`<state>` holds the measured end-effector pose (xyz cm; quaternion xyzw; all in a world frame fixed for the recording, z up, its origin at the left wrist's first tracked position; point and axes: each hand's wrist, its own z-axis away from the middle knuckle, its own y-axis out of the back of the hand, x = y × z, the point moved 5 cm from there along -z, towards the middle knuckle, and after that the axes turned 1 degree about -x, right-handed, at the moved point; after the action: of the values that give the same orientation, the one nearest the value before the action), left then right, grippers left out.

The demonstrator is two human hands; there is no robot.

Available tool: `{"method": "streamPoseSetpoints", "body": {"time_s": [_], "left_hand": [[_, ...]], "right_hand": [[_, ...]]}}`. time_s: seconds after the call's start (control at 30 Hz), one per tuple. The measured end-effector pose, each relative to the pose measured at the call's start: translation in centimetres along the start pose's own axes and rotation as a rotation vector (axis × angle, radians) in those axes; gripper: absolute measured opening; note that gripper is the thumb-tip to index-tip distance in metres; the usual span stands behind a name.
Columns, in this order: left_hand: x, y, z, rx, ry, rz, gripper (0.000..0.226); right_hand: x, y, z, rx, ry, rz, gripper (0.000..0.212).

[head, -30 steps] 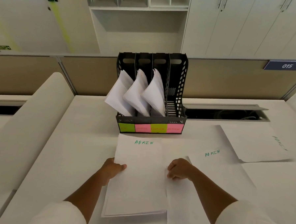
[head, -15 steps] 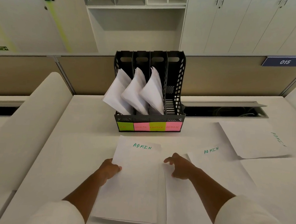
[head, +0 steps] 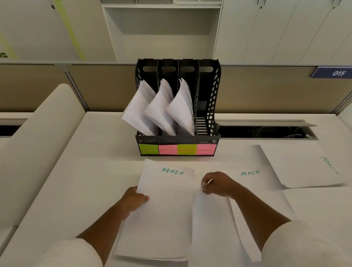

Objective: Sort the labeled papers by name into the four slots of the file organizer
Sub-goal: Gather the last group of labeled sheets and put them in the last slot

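A black four-slot file organizer [head: 208, 135] stands at the back of the desk, with coloured labels on its front. Its three left slots hold white papers [head: 161, 108]; the rightmost slot, labelled ADMIN, holds nothing. A stack of sheets marked ADMIN [head: 163, 210] lies before me, with my left hand [head: 135, 198] gripping its left edge. My right hand [head: 217, 185] pinches the left edge of a second ADMIN sheet [head: 255, 190], which curls up off the desk. A third ADMIN sheet [head: 299, 166] lies at the far right.
The white desk [head: 87, 169] ends at a beige partition behind the organizer. An open cable trough [head: 267, 132] runs along the back right. A raised white panel [head: 31, 146] slopes along the left side.
My right hand has let go of the stack's right edge and moved right onto the second ADMIN sheet, lifting its edge. My left hand keeps its grip on the stack.
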<state>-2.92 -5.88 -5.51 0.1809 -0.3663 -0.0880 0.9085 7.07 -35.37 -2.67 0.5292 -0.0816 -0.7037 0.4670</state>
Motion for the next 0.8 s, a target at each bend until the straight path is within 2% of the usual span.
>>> {"method": "streamPoseSetpoints", "body": {"time_s": [0.17,0.47,0.6,0.7,0.8], "left_hand": [[0.7,-1.2,0.0,-0.056,-0.012,0.014,0.037],[1.9,-3.1,0.0,-0.157,-0.118,0.035,0.043],[2.5,-4.0,0.4,-0.237,-0.130,0.091,0.042],[2.5,-4.6,0.2,-0.282,-0.032,0.122,0.073],[2.9,-5.4,0.1,-0.339,-0.042,0.161,0.086]], "right_hand": [[-2.0,1.0,-0.6,0.055,-0.014,-0.457,0.011],[-5.2,-0.2,-2.0,0.099,0.031,-0.826,0.011],[-6.0,-1.1,-2.5,0.116,0.024,-0.807,0.005],[-6.1,-2.0,-2.9,0.125,0.007,-0.701,0.007],[-6.2,-2.4,-3.0,0.117,0.007,-0.567,0.011]]}}
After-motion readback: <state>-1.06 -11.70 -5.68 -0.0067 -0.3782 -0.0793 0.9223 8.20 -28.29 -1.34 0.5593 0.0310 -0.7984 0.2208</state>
